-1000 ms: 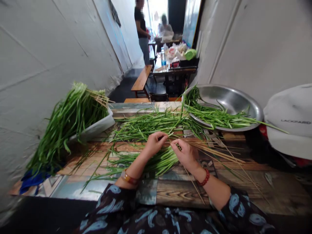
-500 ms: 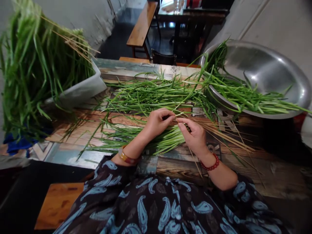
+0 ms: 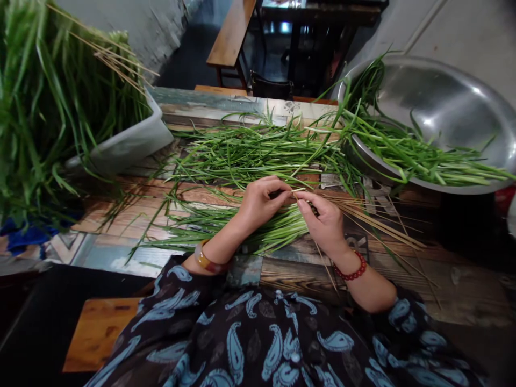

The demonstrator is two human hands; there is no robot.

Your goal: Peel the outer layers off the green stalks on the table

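Slender green stalks (image 3: 280, 234), paler at their right ends, lie bunched on the desk (image 3: 290, 275); thin wooden skewers (image 3: 379, 224) fan out rightward, another apparently slanting toward the near edge.

Dim overall, darkest toward near right corner of the desk (image 3: 298, 274). Glare in steel bowl (image 3: 407, 97) at far right corner; bluish shine on floor (image 3: 212, 24) beyond far edge. Stretched and soft toward frame borders.

the one head view looks forward and steeply down from above and behind the fingers (image 3: 308, 215), near enough to take in both forearms (image 3: 223, 242).
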